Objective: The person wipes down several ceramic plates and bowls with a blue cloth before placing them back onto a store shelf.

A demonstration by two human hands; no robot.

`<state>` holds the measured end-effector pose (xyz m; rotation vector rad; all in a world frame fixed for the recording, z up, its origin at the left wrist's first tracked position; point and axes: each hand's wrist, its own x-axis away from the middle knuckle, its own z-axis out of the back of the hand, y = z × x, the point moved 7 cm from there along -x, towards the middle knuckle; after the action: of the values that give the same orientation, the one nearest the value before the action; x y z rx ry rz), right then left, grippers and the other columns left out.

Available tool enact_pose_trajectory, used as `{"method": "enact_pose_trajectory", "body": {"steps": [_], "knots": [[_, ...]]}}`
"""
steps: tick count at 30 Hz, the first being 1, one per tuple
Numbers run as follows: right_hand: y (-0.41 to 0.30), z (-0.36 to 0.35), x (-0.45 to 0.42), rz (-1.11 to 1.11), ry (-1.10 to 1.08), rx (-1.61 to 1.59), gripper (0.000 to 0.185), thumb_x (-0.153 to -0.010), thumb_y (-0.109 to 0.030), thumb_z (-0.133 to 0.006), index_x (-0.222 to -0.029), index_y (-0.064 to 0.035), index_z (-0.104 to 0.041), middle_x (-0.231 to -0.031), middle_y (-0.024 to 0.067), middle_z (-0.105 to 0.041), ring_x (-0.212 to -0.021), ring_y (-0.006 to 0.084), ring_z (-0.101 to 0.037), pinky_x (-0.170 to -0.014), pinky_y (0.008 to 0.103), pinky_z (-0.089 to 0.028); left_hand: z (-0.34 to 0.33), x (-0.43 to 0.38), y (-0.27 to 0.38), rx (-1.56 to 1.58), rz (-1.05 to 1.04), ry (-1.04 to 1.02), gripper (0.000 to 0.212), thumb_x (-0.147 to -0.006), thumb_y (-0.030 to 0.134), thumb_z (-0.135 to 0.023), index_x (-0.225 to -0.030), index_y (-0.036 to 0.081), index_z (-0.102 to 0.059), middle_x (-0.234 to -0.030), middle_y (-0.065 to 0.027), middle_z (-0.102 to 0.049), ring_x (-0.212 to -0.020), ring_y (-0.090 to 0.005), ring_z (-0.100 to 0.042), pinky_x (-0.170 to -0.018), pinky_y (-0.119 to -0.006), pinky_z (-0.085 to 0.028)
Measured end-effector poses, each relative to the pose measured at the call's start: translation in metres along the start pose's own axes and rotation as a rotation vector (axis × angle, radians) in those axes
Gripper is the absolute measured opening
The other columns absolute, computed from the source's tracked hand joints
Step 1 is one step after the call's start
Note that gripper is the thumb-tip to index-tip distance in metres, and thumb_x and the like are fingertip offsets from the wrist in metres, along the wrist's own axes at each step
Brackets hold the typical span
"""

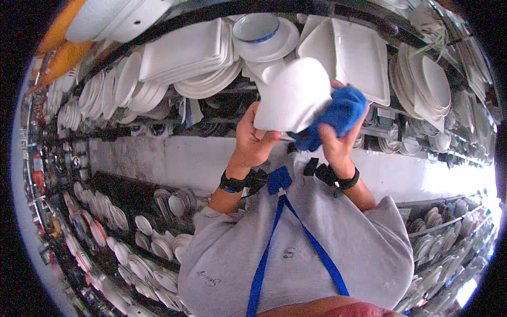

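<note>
A white ceramic dish (295, 95), its exact shape partly hidden, is up in front of me at chest height. My left hand (255, 138) grips its lower left edge, thumb along the rim. On the other side, my right hand (342, 138) holds a bunched blue cloth (336, 115) against the dish's right edge. Some of that hand's fingers are hidden behind the cloth and the dish. Just beyond the dish, a white bowl with a blue rim (257, 29) rests on stacked white dishes.
Rectangular white plates (182, 51) are stacked on the shelf ahead, left of the bowl. Square white dishes (360, 59) and round plates (433, 83) stand to the right. More shelves of crockery (146, 273) lie behind me on both sides of a pale floor (158, 158).
</note>
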<state>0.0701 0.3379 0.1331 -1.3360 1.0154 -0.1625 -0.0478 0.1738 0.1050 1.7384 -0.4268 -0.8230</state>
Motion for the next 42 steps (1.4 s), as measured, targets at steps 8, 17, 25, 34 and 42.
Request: {"method": "enact_pose_trajectory", "body": {"steps": [8, 17, 25, 34, 42], "knots": [[-0.001, -0.091, 0.010, 0.110, -0.272, 0.438, 0.073, -0.069, -0.016, -0.089, -0.136, -0.0141, -0.059, -0.135, 0.0203, -0.048, -0.125, 0.0389, -0.050, -0.103, 0.0469, -0.046, 0.071, 0.015, 0.014, -0.011, 0.175, 0.094, 0.032, -0.099, 0.014, -0.063, -0.125, 0.000, -0.048, -0.107, -0.0037, -0.058, -0.089, -0.0057, -0.051, -0.075, -0.023, -0.044], [0.005, -0.139, 0.012, 0.023, -0.191, 0.503, 0.062, -0.072, -0.010, -0.084, -0.129, -0.0073, -0.061, -0.118, 0.0175, -0.063, -0.106, 0.0388, -0.064, -0.090, 0.0438, -0.054, 0.128, 0.028, 0.023, -0.003, 0.254, -0.004, 0.036, -0.103, 0.013, -0.060, -0.132, -0.001, -0.043, -0.117, -0.0066, -0.059, -0.102, -0.0096, -0.055, -0.087, -0.025, -0.046], [-0.011, -0.174, 0.032, 0.357, -0.329, 0.672, 0.054, -0.068, -0.006, -0.087, -0.117, -0.0082, -0.064, -0.116, 0.0180, -0.065, -0.101, 0.0349, -0.067, -0.084, 0.0411, -0.056, 0.171, 0.033, 0.009, 0.064, 0.231, -0.076, 0.044, -0.105, 0.024, -0.059, -0.135, -0.004, -0.041, -0.123, -0.0100, -0.058, -0.111, -0.0137, -0.054, -0.099, -0.029, -0.044], [-0.009, -0.192, 0.066, 0.382, -0.312, 0.678, 0.061, -0.072, -0.038, -0.087, -0.125, -0.0146, -0.068, -0.120, 0.0148, -0.065, -0.102, 0.0318, -0.067, -0.084, 0.0423, -0.057, 0.178, 0.020, -0.001, 0.088, 0.309, -0.157, 0.038, -0.108, 0.023, -0.052, -0.135, -0.002, -0.043, -0.124, -0.0125, -0.059, -0.108, -0.0172, -0.059, -0.097, -0.032, -0.049], [-0.028, -0.194, 0.036, 0.401, -0.118, 0.747, 0.046, -0.078, -0.020, -0.084, -0.121, -0.0143, -0.070, -0.110, 0.0107, -0.068, -0.092, 0.0294, -0.070, -0.078, 0.0373, -0.058, 0.176, 0.012, 0.050, -0.359, -0.007, -0.362, 0.030, -0.106, 0.024, -0.054, -0.120, -0.001, -0.048, -0.090, -0.0184, -0.065, -0.077, -0.0289, -0.064, -0.073, -0.037, -0.050]]}}
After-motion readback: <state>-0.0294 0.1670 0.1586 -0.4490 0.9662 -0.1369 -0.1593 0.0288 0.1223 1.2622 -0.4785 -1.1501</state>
